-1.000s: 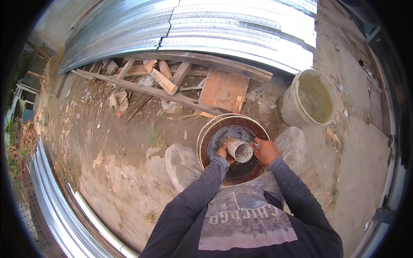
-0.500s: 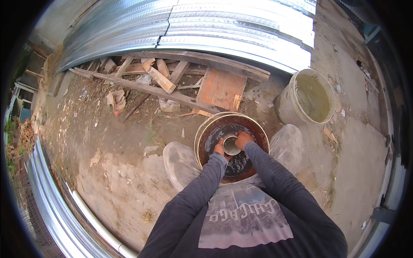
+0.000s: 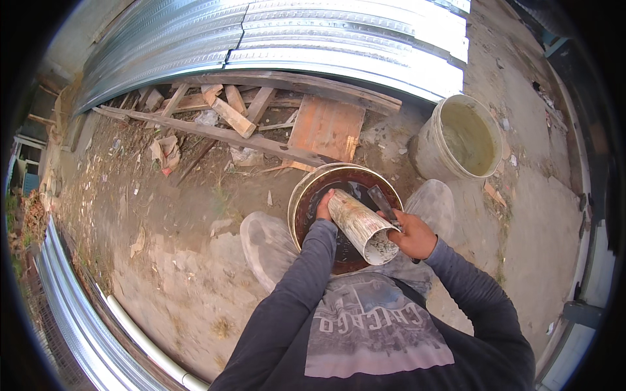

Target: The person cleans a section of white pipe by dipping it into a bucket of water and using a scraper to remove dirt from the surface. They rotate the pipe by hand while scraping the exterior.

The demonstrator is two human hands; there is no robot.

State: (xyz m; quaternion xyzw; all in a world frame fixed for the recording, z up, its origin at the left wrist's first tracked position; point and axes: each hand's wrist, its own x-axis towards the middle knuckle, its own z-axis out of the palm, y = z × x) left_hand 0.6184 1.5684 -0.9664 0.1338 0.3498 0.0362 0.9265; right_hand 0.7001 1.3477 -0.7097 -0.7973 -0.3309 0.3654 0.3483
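Note:
Tilted over the bucket, a white pipe piece (image 3: 358,225) smeared with brown and grey shows its near open end, with a speckled inner wall. My left hand (image 3: 325,204) grips its far end, fingers partly hidden behind it. In my right hand (image 3: 415,236) is a flat-bladed scraper (image 3: 381,201), the blade pointing away across the pipe's upper right side. These right fingers are closed beside the pipe's near rim; whether they also touch it I cannot tell. Below both hands, between my knees, stands a round bucket (image 3: 299,234) with a brown inner wall and dark wet contents.
A large pale bucket (image 3: 424,156) stands beyond my right knee. Wooden beams (image 3: 215,132) and a plywood board (image 3: 327,128) lie ahead, before stacked corrugated metal sheets (image 3: 339,39). More metal sheets (image 3: 78,313) and a white pipe (image 3: 147,342) run along the left.
The pipe piece has come up out of the bucket and tipped toward me. My right hand has moved right and nearer, and the scraper now shows in it.

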